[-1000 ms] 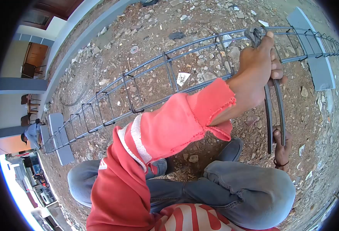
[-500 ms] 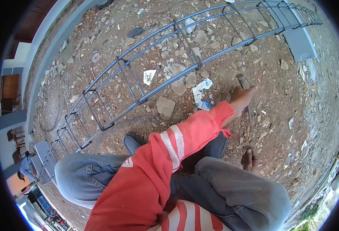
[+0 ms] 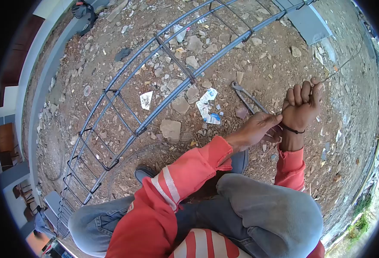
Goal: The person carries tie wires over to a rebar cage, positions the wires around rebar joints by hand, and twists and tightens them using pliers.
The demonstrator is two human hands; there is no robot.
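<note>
My left hand [image 3: 258, 127] reaches across from the left with its fingers curled in and the thumb lying toward my right wrist. What those fingers hold, if anything, is hidden. A pair of pincers [image 3: 246, 96] shows just beyond this hand, jaws pointing up and left; its handle ends pass behind the hand, and I cannot tell whether they are gripped. My right hand [image 3: 302, 101] is raised and closed in a fist, with a dark band at the wrist. A thin wire [image 3: 344, 64] runs from this fist toward the upper right.
A long rebar cage [image 3: 189, 79] with tied stirrups curves across the ground ahead. Its far end crosses a grey block [image 3: 308, 23]. Torn packaging [image 3: 206, 105], a flat stone [image 3: 170, 130] and rubble lie nearby. A person [image 3: 42, 223] is at the far left.
My left hand has left the pincers' head and come back toward my right wrist. The pincers now point up-left. My right hand has risen from low near the ground, now with wire. The view has shifted.
</note>
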